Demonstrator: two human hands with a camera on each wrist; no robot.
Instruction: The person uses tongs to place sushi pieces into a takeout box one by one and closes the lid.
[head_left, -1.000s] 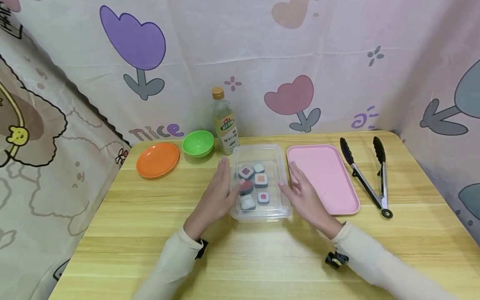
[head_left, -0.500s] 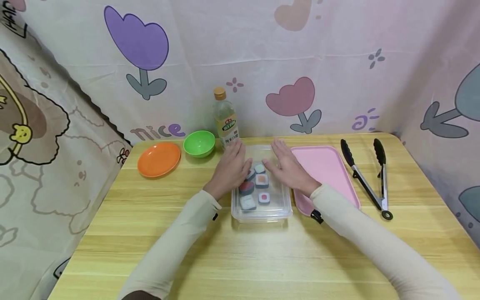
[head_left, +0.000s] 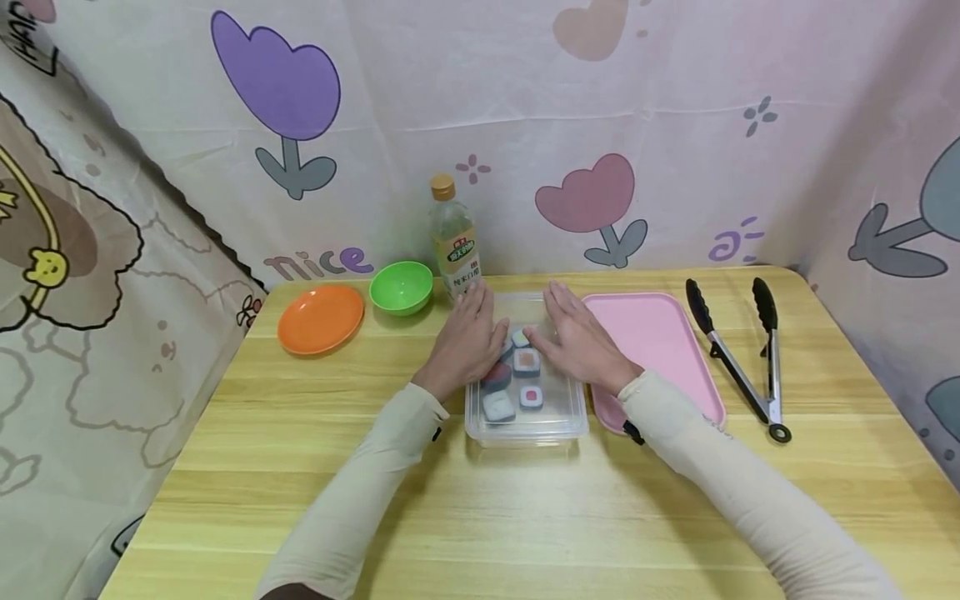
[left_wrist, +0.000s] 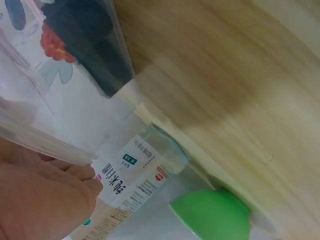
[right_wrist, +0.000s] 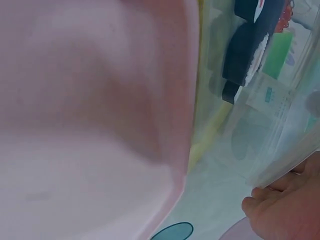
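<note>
A clear plastic container point(head_left: 561, 408) with a lid stands at the middle of the table. Several toy-like sushi pieces point(head_left: 527, 362) show through it. My left hand point(head_left: 459, 346) lies on the lid's left side, fingers straight and pointing away from me. On the right side my right hand point(head_left: 588, 343) rests likewise, its thumb reaching inward. Both wrist views show the hands, left point(left_wrist: 47, 195) and right point(right_wrist: 290, 205), at the lid's edge. The hands hide the far left piece and part of the lid.
A vinegar bottle point(head_left: 453, 229) stands just behind the container. To its left are a green bowl point(head_left: 402, 288) and an orange plate point(head_left: 321, 320). A pink tray point(head_left: 648, 342) lies right of the container, with spread black-tipped tongs point(head_left: 738, 379) beyond it.
Both hands have moved from the container's sides up onto its lid, further from me and closer together. Over the last half second they stay nearly still there.
</note>
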